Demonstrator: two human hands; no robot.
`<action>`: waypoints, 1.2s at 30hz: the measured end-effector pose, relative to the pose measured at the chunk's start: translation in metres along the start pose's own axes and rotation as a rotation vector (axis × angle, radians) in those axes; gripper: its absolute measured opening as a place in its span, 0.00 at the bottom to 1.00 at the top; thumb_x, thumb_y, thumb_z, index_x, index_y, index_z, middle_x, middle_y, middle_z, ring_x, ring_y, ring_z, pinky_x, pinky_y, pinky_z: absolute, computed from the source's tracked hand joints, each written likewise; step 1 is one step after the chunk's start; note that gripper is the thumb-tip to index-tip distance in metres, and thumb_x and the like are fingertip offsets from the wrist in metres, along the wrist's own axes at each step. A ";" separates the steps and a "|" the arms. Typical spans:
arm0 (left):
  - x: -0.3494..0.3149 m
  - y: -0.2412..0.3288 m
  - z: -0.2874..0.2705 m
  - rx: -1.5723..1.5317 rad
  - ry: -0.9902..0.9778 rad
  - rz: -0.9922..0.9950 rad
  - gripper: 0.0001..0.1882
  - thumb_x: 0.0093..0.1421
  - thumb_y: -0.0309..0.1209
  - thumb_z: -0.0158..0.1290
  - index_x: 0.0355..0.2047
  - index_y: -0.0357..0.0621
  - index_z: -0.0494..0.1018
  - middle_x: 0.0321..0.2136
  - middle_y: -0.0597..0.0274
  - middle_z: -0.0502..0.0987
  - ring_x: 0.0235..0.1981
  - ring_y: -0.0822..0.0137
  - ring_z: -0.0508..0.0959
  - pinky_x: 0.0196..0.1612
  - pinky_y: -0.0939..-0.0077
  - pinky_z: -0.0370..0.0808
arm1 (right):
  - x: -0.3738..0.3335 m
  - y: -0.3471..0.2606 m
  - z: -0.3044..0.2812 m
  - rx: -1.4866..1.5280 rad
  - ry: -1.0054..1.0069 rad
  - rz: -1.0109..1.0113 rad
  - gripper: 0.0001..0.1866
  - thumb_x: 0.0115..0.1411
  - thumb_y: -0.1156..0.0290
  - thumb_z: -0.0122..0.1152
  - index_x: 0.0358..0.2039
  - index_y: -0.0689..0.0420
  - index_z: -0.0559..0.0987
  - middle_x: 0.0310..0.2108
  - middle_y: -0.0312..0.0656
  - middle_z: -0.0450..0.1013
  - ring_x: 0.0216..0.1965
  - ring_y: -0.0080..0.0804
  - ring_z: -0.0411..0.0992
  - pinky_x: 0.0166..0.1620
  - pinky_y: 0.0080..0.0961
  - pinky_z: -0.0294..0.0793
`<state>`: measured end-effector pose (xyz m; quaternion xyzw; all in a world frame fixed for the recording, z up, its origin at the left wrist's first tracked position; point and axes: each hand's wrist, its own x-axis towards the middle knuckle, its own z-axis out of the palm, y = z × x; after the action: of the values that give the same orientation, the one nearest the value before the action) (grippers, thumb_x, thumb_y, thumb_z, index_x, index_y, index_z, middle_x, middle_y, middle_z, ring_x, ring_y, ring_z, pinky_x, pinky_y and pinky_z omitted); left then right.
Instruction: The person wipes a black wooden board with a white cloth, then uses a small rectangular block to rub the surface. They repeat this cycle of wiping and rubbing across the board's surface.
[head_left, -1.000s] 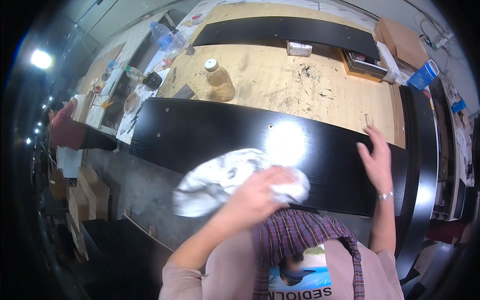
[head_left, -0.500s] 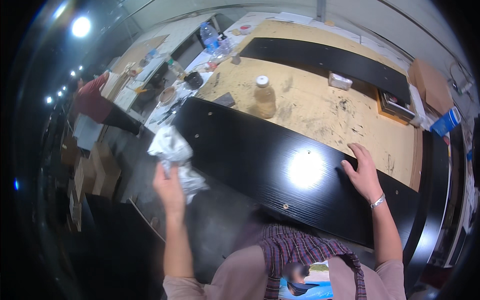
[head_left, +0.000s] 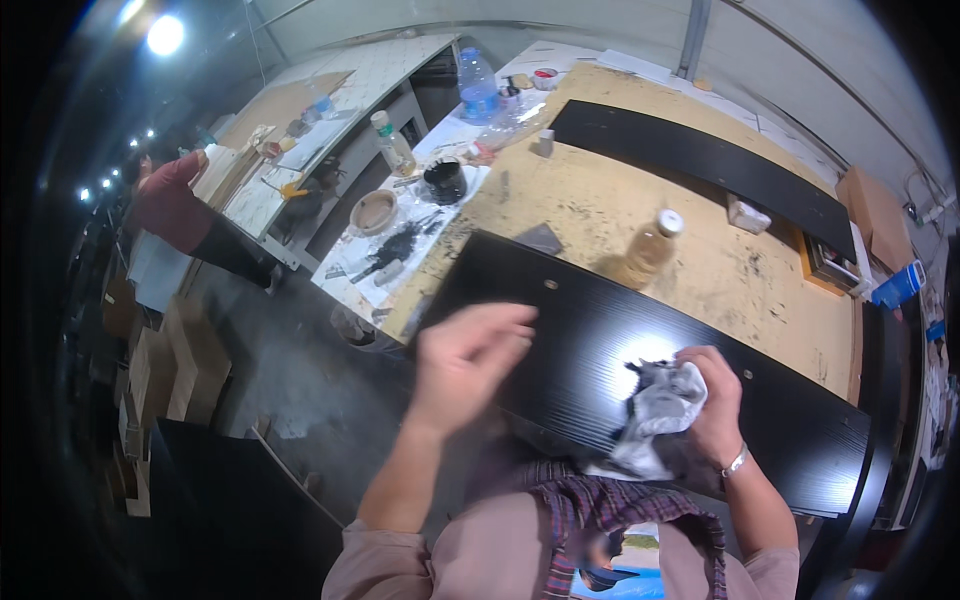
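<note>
Reaching in from the lower edge, both forearms stretch over a long black board (head_left: 590, 345) that lies slantwise along the near side of a pale wooden surface (head_left: 600, 190) marked with dark smears. The left hand (head_left: 465, 362) hangs over the board's left part, wrist raised and fingers half-curled, lying close together and pointing right. It is blurred by motion; whether thumb and fingertips meet, or whether they touch the board, I cannot tell. The right hand (head_left: 715, 405) is bent inward at the wrist, palm turned left, its fingers and thumb pinching a crumpled white cloth (head_left: 660, 405) with dark stains. The cloth bunches up beside the fingers and droops toward the board's near edge. A silvery band (head_left: 735, 460) circles the right wrist.

The light shirt (head_left: 490, 550) carries a colourful printed picture (head_left: 640, 565) with green and blue areas, partly covered by a striped cloth (head_left: 650, 510) at the neck. At the far left corner, a large clear bottle (head_left: 478, 90) wears a blue band low around its body. On the right, a blue container (head_left: 898, 286) lies tilted, with paler marking on its side; this is too small to read. A white-capped bottle (head_left: 648, 255) of yellowish liquid stands just beyond the board, near a small grey block (head_left: 540, 238).
</note>
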<state>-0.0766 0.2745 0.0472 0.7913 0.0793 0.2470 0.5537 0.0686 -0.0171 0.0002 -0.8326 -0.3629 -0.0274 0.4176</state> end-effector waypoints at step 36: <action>0.079 -0.173 -0.157 0.025 -0.365 0.133 0.22 0.51 0.18 0.65 0.48 0.38 0.82 0.40 0.53 0.81 0.41 0.54 0.79 0.46 0.65 0.76 | 0.041 -0.035 0.081 -0.728 -0.098 -0.077 0.17 0.47 0.66 0.66 0.39 0.57 0.80 0.41 0.43 0.75 0.39 0.46 0.71 0.42 0.40 0.72</action>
<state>-0.0574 0.5023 -0.0458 0.8332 -0.0718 0.1342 0.5315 0.0559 0.0784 -0.0147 -0.9126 -0.3802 -0.1306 0.0749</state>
